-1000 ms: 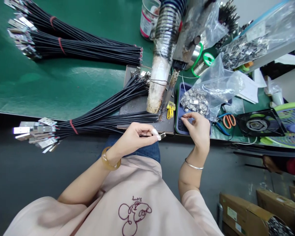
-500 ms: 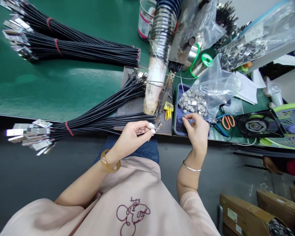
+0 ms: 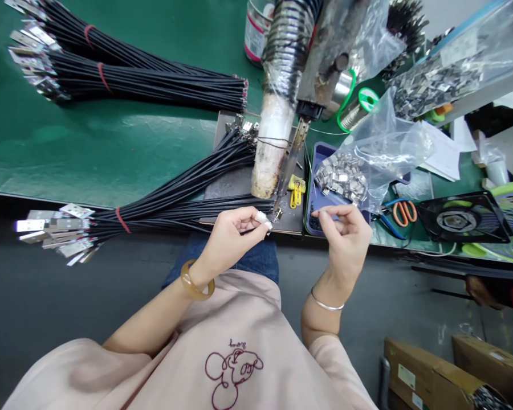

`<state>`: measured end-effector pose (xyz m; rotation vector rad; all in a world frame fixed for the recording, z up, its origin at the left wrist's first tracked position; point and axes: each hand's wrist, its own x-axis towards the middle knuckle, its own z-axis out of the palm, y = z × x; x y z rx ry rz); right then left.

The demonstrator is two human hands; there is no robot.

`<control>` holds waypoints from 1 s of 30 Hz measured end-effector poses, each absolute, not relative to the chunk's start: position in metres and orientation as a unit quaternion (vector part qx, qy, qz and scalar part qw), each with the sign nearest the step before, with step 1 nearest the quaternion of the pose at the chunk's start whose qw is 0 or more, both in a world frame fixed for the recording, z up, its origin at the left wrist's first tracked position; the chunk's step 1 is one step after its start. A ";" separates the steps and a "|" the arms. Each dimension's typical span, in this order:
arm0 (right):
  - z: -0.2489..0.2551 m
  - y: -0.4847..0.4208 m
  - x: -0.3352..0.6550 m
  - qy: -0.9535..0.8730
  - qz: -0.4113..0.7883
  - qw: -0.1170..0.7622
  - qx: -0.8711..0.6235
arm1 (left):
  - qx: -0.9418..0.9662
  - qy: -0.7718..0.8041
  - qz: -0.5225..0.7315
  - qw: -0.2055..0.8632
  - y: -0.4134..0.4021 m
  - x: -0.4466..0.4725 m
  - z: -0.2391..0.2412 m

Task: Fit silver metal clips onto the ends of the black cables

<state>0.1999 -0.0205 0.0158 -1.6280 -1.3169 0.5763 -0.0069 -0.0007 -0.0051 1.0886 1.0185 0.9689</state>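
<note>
My left hand (image 3: 239, 228), with white wrapping on its fingertips, is closed in a pinch at the end of a black cable. A small metal connector (image 3: 279, 214) shows just past those fingertips, under the soldering iron (image 3: 297, 136). My right hand (image 3: 344, 228) is pinched shut over the front of the blue tray (image 3: 317, 151); a thin solder wire (image 3: 310, 182) runs down to its fingertips. Metal connector shells (image 3: 342, 177) and tiny black pieces lie in the tray. The cable bundle (image 3: 183, 182) stretches left from the work board (image 3: 222, 191).
A fume hose (image 3: 277, 108) hangs over the board beside a yellow clip (image 3: 297, 191). Tied cable bundles (image 3: 154, 82) lie at the back left. Solder spools (image 3: 359, 111), pliers (image 3: 389, 223), orange-handled scissors (image 3: 404, 212) and a black fan (image 3: 464, 218) are on the right.
My right hand has shifted slightly right and down, and its fingertips have moved left toward the tray's near left corner. My left hand stays at the connector. The camera view has shifted a little.
</note>
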 end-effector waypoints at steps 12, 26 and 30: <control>0.001 -0.030 0.163 -0.566 0.356 0.430 -0.607 | 0.474 0.442 0.418 0.636 -0.002 -0.007 -0.010; 0.003 -0.033 0.161 -0.567 0.371 0.433 -0.594 | 0.494 0.430 0.414 0.632 -0.002 -0.008 -0.009; 0.005 -0.032 0.159 -0.582 0.361 0.428 -0.589 | 0.491 0.425 0.416 0.637 -0.002 -0.008 -0.009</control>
